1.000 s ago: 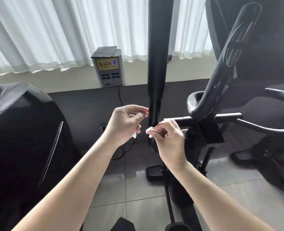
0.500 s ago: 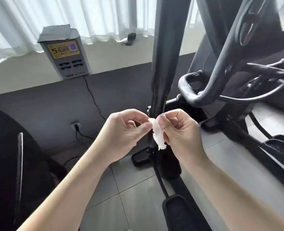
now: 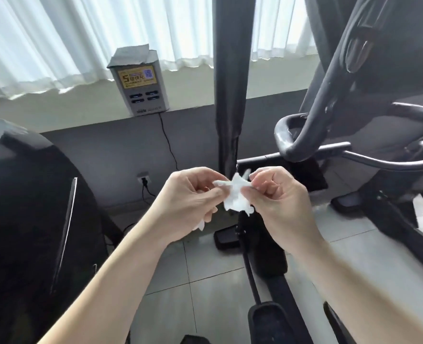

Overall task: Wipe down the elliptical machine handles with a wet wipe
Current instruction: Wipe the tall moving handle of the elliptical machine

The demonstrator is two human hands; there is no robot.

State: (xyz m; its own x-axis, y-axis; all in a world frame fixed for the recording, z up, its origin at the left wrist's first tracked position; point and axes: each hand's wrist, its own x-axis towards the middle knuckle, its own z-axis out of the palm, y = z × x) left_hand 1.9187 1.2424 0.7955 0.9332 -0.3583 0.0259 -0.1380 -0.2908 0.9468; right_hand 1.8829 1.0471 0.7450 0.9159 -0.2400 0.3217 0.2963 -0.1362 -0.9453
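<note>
Under me the floor (image 3: 212,306) is pale grey glossy tile with thin dark grout lines. The black elliptical machine (image 3: 262,244) stands on it, its flat black foot (image 3: 226,238) resting on a tile straight ahead. To my left a large rounded black machine housing (image 3: 31,219) sits on the tiles, a thin black cable (image 3: 128,227) lying beside it. Off to my right a second dark foot pad (image 3: 347,202) rests on the floor.

The wet wipe (image 3: 235,197) is thin, crumpled white cloth. The upright handle (image 3: 230,95) looks matt black; the curved handle bar (image 3: 302,148) is smooth with a dull sheen. The housing (image 3: 31,194) is glossy black plastic. The floor (image 3: 205,281) has smooth, faintly reflective tiles; the curtains (image 3: 56,33) are sheer white cloth.
</note>
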